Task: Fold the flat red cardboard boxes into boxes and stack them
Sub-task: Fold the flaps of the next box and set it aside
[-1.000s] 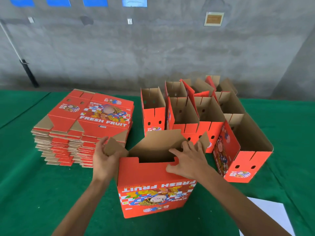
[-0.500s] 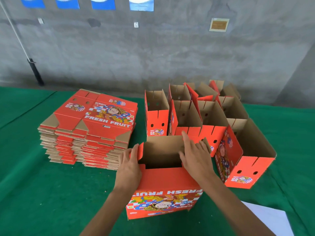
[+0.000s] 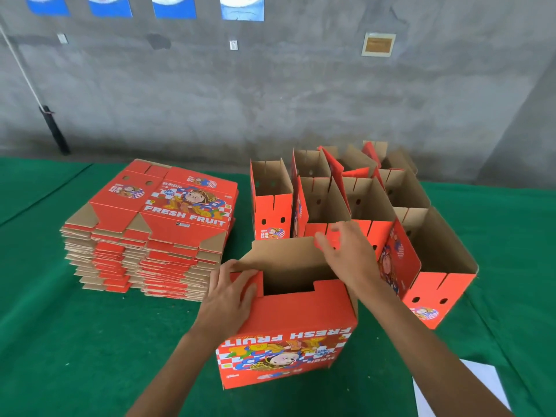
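A red "FRESH FRUIT" box [image 3: 288, 332] stands in front of me on the green table, its print upside down and its top flaps open. My left hand [image 3: 228, 296] lies over the red left end flap [image 3: 252, 281] with relaxed fingers and presses it inward. At the far right corner of the box, my right hand [image 3: 346, 254] has its thumb and curled fingers at the edge of the brown far flap [image 3: 282, 254]. A tall stack of flat red boxes [image 3: 150, 233] sits to the left. Several folded boxes [image 3: 361, 206] stand behind and to the right.
The nearest folded box [image 3: 433, 284] stands close to my right forearm. A white sheet [image 3: 481, 383] lies at the table's front right. A grey concrete wall [image 3: 270, 100] rises behind the table, and a black pole [image 3: 54, 130] leans at the far left.
My left hand slid onto the left end flap and pushed it inward. My right hand lifted off the right side and moved back to the far flap's corner. The box stayed in place.
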`<state>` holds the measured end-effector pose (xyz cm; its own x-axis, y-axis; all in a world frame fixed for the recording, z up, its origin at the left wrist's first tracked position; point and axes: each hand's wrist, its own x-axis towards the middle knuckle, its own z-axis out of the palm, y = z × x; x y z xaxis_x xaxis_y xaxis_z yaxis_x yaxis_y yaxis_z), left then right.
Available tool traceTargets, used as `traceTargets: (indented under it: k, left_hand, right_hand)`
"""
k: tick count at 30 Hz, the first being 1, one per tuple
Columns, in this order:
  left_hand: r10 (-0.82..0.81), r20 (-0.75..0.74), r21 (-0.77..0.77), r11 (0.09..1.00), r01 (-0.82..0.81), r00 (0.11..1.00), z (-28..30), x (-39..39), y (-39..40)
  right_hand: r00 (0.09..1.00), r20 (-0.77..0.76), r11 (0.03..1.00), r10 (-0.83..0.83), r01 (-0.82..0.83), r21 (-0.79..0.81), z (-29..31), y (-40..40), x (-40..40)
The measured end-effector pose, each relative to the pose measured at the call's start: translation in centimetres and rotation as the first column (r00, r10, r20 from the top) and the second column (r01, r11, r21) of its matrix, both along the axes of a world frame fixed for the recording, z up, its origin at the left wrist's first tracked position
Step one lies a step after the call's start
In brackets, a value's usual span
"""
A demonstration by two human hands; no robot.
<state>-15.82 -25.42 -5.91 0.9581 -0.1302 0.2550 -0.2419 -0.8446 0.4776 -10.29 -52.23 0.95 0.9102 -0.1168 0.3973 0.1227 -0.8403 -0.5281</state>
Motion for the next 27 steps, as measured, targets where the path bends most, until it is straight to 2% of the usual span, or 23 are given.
traceTargets:
  k: [2,3,7,9,13,16,19,22,25,27]
  left_hand:
    - [0.031,-0.001,0.035,0.999,-0.031,1.000,0.2,0.4,0.1]
    - [0.034,-0.015,0.048,0.998,-0.033,0.999,0.3,0.5,0.1]
    - [0.002,-0.066,0.078,0.997,0.003,0.998,1.1,1.5,0.1]
    - [-0.004,-0.048,0.072,0.997,0.008,0.999,1.4,1.9,0.1]
    - [0.028,0.015,-0.069,0.997,-0.027,0.999,1.0,2.0,-0.4]
    - [-0.010,0.012,-0.166,0.986,0.012,1.000,0.3,2.2,-0.4]
    - [-0.061,0.006,-0.261,0.963,0.060,0.998,0.0,2.4,0.0]
    - [-0.094,-0.021,-0.256,0.963,0.085,0.995,-0.3,2.3,0.1]
    - [-0.155,-0.063,-0.271,0.953,0.132,0.986,-0.6,2.4,0.9]
    - [-0.157,-0.086,-0.284,0.951,0.126,0.984,-0.8,2.4,1.3]
  right_hand:
    - [0.994,0.105,0.953,-0.011,-0.021,0.303,-0.7,-1.2,-0.7]
    - [0.996,0.092,0.933,-0.010,-0.024,0.359,-1.2,-1.7,-1.1]
    - [0.972,-0.093,0.934,0.215,-0.176,0.311,-4.3,-2.8,-1.8]
    - [0.951,-0.096,0.938,0.295,-0.269,0.220,-5.7,-2.6,-2.1]
    - [0.951,-0.088,0.949,0.297,-0.284,0.137,-7.2,-2.2,-2.4]
    - [0.933,-0.168,0.937,0.318,-0.281,0.209,-7.2,-2.1,-2.7]
    - [0.922,-0.171,0.916,0.348,-0.296,0.272,-7.2,-2.3,-2.7]
    - [0.908,-0.196,0.904,0.370,-0.303,0.302,-7.5,-3.1,-2.4]
    - [0.868,-0.287,0.840,0.406,-0.230,0.492,-7.7,-3.3,-2.4]
    - [0.882,-0.283,0.849,0.377,-0.206,0.487,-8.1,-3.2,-2.4]
